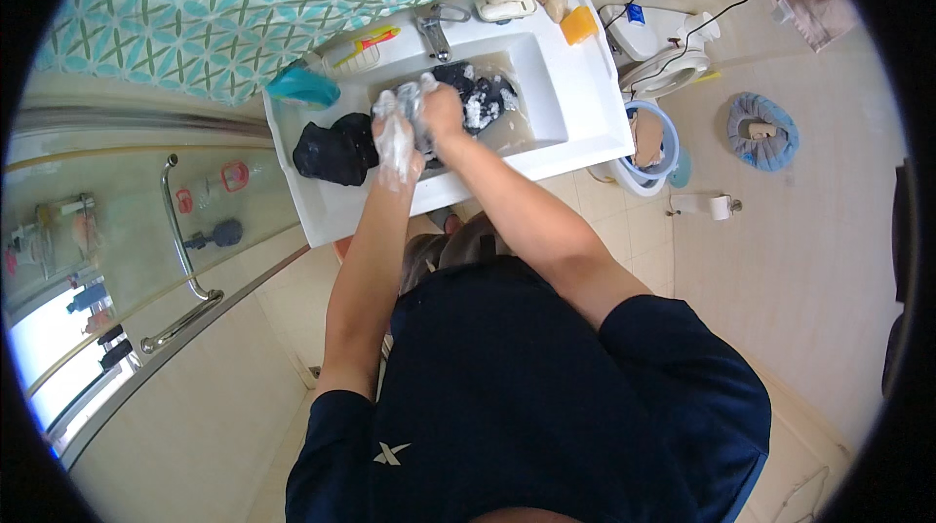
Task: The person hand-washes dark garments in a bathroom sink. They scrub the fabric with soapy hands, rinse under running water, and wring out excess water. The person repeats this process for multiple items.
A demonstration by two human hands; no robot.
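Observation:
Over the white washbasin (546, 84), both of my hands are close together and coated with white suds. My left hand (395, 138) is closed on wet dark cloth. Beside it, my right hand (442, 112) is also closed, gripping the same soapy cloth. One dark bunch of cloth (336, 151) rests on the basin's left rim. Another foamy dark part (485, 102) lies in cloudy water to the right of my hands. Whether these are one garment I cannot tell. Foam and my fingers hide the cloth between the hands.
Behind the basin stands the faucet (435, 36). A teal bottle (302, 87), a yellow-handled brush (369, 45), a soap dish (505, 6) and an orange block (578, 26) sit around the rim. To the right are a bucket (671, 138) and a toilet (673, 70); a glass shower door handle (185, 231) is left.

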